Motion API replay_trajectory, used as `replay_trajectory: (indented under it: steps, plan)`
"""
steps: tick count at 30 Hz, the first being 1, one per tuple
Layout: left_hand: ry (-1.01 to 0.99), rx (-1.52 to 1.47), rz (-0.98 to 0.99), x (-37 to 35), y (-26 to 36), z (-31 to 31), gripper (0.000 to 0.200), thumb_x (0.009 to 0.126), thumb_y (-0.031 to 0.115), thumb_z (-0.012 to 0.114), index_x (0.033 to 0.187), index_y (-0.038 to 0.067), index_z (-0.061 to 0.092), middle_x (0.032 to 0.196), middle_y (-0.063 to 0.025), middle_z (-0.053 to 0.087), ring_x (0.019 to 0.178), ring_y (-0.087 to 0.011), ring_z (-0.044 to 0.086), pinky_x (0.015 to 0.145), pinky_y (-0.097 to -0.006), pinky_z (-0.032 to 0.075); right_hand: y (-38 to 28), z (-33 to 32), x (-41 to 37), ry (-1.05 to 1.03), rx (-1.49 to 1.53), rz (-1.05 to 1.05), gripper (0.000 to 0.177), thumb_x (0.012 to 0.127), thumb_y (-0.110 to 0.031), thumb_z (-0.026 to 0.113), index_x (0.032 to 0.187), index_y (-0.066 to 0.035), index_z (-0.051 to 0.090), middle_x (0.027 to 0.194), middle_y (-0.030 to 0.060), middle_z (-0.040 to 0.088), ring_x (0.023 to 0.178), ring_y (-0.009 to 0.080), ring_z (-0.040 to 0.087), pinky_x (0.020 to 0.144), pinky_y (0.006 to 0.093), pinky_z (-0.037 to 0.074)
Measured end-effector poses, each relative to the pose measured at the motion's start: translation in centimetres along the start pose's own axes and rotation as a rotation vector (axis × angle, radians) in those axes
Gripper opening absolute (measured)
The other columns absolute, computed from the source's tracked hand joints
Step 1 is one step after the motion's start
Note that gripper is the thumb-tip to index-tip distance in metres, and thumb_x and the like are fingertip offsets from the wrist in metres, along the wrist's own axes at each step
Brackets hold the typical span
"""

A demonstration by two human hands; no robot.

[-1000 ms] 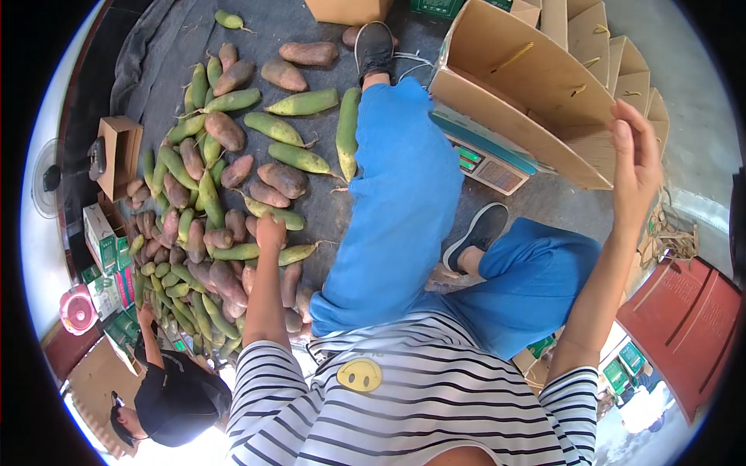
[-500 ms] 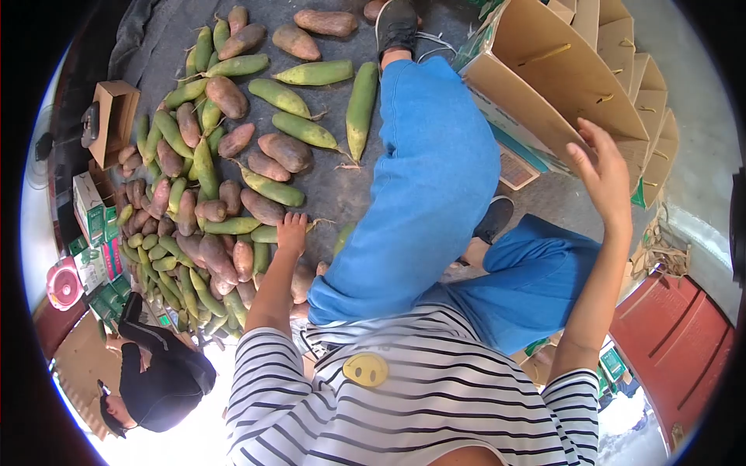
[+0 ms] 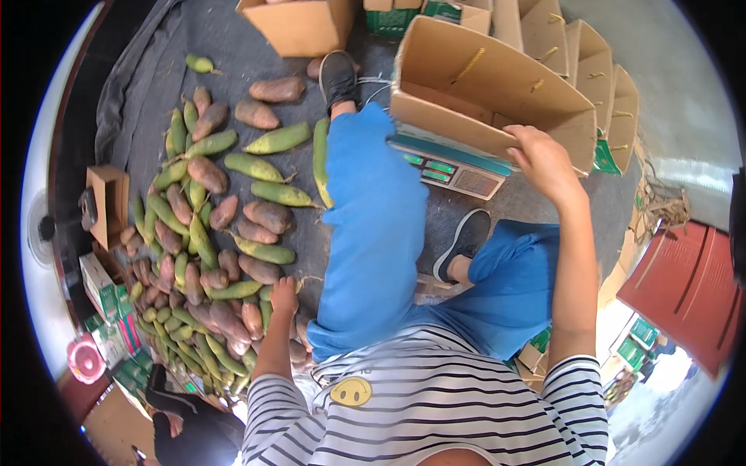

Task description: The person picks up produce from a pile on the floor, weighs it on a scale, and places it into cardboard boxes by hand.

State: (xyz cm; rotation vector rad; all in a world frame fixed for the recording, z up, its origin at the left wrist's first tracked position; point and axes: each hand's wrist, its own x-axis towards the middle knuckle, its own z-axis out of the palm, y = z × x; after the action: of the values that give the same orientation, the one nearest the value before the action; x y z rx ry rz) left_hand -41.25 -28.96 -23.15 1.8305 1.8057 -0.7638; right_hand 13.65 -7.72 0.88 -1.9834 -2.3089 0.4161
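Note:
My left hand [image 3: 284, 295] is closed over the end of a green radish [image 3: 266, 313] at the right edge of the pile; its fingertips are too small to see clearly. Beside it lie more green radishes [image 3: 236, 290] and reddish-brown tubers [image 3: 260, 269]. My right hand [image 3: 540, 159] grips the near rim of an open cardboard box [image 3: 458, 128], with the fingers over the edge and the thumb outside. This box sits on a digital scale [image 3: 475, 183] with lit green displays. No produce shows in the part of the box I can see.
More open cardboard boxes [image 3: 587, 70] stand in a row behind the scale. Another carton [image 3: 299, 27] is at the far side. A person in dark clothing [image 3: 190, 427] is at lower left, near stacked boxes and a pink fan [image 3: 87, 359]. A white cable [image 3: 377, 80] lies by my shoe.
My right hand has come down from the air onto the box rim. My view has turned, showing the scale's displays and more cartons. The left hand stays at the radish pile.

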Motion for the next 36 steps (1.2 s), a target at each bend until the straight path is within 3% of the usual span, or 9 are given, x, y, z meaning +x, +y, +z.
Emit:
replay_trajectory:
  steps: [8,11,13,17,19,22,25,28,36]
  plan:
    - [0.434,-0.921,-0.184,2.8,0.3,-5.4,0.060,0.077,0.012,0.069,0.126,-0.007,0.039,0.108,-0.0217,0.057,0.095,-0.0291,0.058,0.084,-0.0343,0.045,0.9,1.2,0.3,-0.009,0.013,-0.004,0.018,0.080,-0.013,0.061,0.091,-0.002,0.054,0.089,0.0171,0.062,0.089,0.0345,0.059,0.075,0.0443,0.048]
    - [0.672,-1.131,0.099,4.5,1.6,-11.4,0.052,0.083,0.009,0.064,0.126,-0.007,0.039,0.108,-0.0163,0.056,0.097,-0.0198,0.056,0.085,-0.0312,0.045,0.9,1.0,0.2,-0.036,0.007,-0.012,0.016,0.080,-0.013,0.061,0.090,-0.001,0.056,0.087,0.0176,0.063,0.087,0.0344,0.060,0.074,0.0446,0.048]
    - [0.968,-1.148,0.252,2.1,8.0,-21.8,0.036,0.085,0.010,0.063,0.113,-0.005,0.046,0.103,-0.0092,0.057,0.090,-0.0151,0.055,0.079,-0.0293,0.047,0.9,1.0,0.2,-0.054,0.015,0.003,0.016,0.080,-0.014,0.060,0.090,-0.002,0.057,0.086,0.0176,0.063,0.087,0.0342,0.061,0.074,0.0448,0.048]
    - [1.199,-1.298,0.439,-0.1,14.3,-33.9,0.041,0.086,0.007,0.061,0.120,-0.004,0.042,0.113,-0.0121,0.055,0.101,-0.0179,0.054,0.090,-0.0311,0.043,0.9,0.9,0.3,-0.057,0.008,0.007,0.016,0.080,-0.014,0.060,0.090,-0.002,0.057,0.086,0.0173,0.064,0.087,0.0340,0.061,0.074,0.0451,0.048]
    - [1.235,-1.407,0.622,-1.4,18.3,-38.1,0.043,0.085,0.002,0.061,0.122,-0.004,0.040,0.118,-0.0156,0.052,0.106,-0.0216,0.054,0.093,-0.0338,0.044,1.0,1.0,0.4,-0.058,0.002,0.003,0.016,0.080,-0.014,0.060,0.090,-0.002,0.057,0.086,0.0169,0.064,0.087,0.0340,0.061,0.074,0.0451,0.048]
    - [0.981,-1.507,0.766,-1.7,24.1,-41.1,0.040,0.085,0.003,0.060,0.120,-0.003,0.041,0.116,-0.0135,0.053,0.107,-0.0188,0.053,0.091,-0.0311,0.045,0.9,1.1,0.4,-0.041,0.022,-0.003,0.015,0.080,-0.013,0.061,0.088,-0.001,0.055,0.085,0.0174,0.063,0.086,0.0351,0.060,0.073,0.0451,0.047]
    - [0.683,-1.551,0.841,-0.4,26.3,-41.1,0.038,0.087,0.005,0.059,0.119,-0.004,0.042,0.116,-0.0120,0.053,0.107,-0.0168,0.053,0.089,-0.0285,0.044,1.0,1.2,0.3,-0.046,0.028,-0.006,0.015,0.080,-0.013,0.061,0.086,-0.001,0.055,0.083,0.0177,0.062,0.086,0.0357,0.059,0.073,0.0449,0.047]
    - [0.698,-1.559,0.699,1.6,24.3,-37.8,0.033,0.089,0.008,0.058,0.117,-0.004,0.045,0.113,-0.0101,0.055,0.105,-0.0158,0.053,0.087,-0.0277,0.045,1.1,0.9,0.3,-0.059,0.010,-0.011,0.015,0.080,-0.015,0.061,0.087,-0.002,0.057,0.083,0.0176,0.063,0.086,0.0349,0.060,0.073,0.0449,0.047]
    - [0.464,-0.951,0.203,5.5,10.8,-16.1,0.030,0.082,0.018,0.064,0.104,-0.001,0.054,0.096,-0.0179,0.061,0.086,-0.0250,0.061,0.076,-0.0329,0.048,1.3,0.4,0.2,-0.084,0.013,-0.037,0.018,0.080,-0.018,0.061,0.091,-0.004,0.058,0.086,0.0187,0.062,0.088,0.0359,0.059,0.075,0.0461,0.046]
